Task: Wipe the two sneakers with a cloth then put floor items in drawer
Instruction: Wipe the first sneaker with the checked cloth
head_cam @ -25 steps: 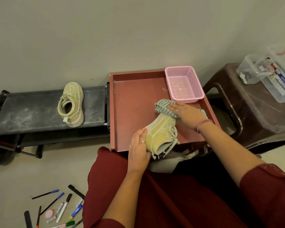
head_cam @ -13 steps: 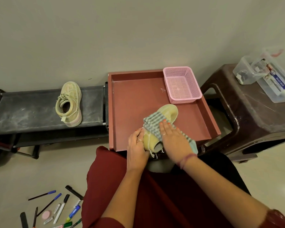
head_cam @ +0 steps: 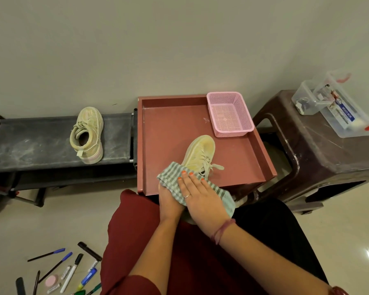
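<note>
Red drawer point(head_cam: 170, 133) pulled open against the wall, serving as landmark. Inside it, toward the near edge, one pale yellow sneaker point(head_cam: 200, 154), toe pointing to the far side, heel hidden under a striped green-and-white cloth point(head_cam: 170, 175). Right hand point(head_cam: 202, 199) laid flat on the cloth, fingers point(head_cam: 186, 177) straight and spread, pressing it onto the heel end of the sneaker. Left hand point(head_cam: 168, 201) at the drawer's near edge, mostly covered by cloth and right hand; seemingly bracing the heel, though grip or mere touch cannot be told. In the drawer's far right corner, an upright pink basket point(head_cam: 230, 113). Left of the drawer, on a dusty black shoe rack point(head_cam: 41, 141), the second sneaker point(head_cam: 87, 135), standing on its sole, well apart from the first. Right of the drawer, a dark brown stool point(head_cam: 328, 154) bearing clear plastic boxes point(head_cam: 337, 107). On the floor near and left of the drawer, beside a red-clad knee, scattered pens and markers point(head_cam: 68, 271) plus a small pink round piece point(head_cam: 51, 281).
</note>
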Available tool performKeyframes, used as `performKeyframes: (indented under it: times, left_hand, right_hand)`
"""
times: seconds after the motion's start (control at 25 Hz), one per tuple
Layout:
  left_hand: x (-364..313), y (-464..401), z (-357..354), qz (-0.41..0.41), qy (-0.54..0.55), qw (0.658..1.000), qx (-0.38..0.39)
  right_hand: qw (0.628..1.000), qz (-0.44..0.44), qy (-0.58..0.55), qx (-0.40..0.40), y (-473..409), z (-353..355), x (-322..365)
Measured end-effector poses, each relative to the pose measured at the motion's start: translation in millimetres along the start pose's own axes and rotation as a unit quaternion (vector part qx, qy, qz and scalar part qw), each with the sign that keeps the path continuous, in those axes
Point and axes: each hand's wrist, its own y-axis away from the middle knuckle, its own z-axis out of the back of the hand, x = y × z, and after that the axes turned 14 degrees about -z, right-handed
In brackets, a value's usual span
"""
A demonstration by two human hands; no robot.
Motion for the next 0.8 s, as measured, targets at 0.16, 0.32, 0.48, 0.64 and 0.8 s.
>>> performKeyframes:
  times: [0.16, 0.32, 0.48, 0.64, 0.8]
  left_hand:
    - [-9.4, -5.8, -3.7, -0.034, -0.123, 0.989, 0.070]
    - [-9.6, -4.1, -4.8, -0.032, -0.126, 0.990, 0.061]
    - [-5.9, -6.0, -5.3, -0.006, -0.120, 0.992, 0.049]
    - [4.4, -10.1, -7.2, 0.030, -0.116, 0.992, 0.043]
    - [10.3, -12.1, -11.4, 0.044, -0.113, 0.992, 0.032]
  right_hand:
    - [0.996, -0.034, 0.078, 0.003, -34.9, 28.2, -24.9]
    - [0.993, -0.056, 0.076, 0.071, -80.1, 40.2, -48.8]
    - [0.955, -0.158, -0.226, 0.109, -110.8, 70.0, -80.2]
    - [0.874, -0.317, -0.363, -0.052, -128.9, 58.4, -114.0]
    - [0.932, -0.247, -0.260, 0.041, -143.6, 3.3, -108.6]
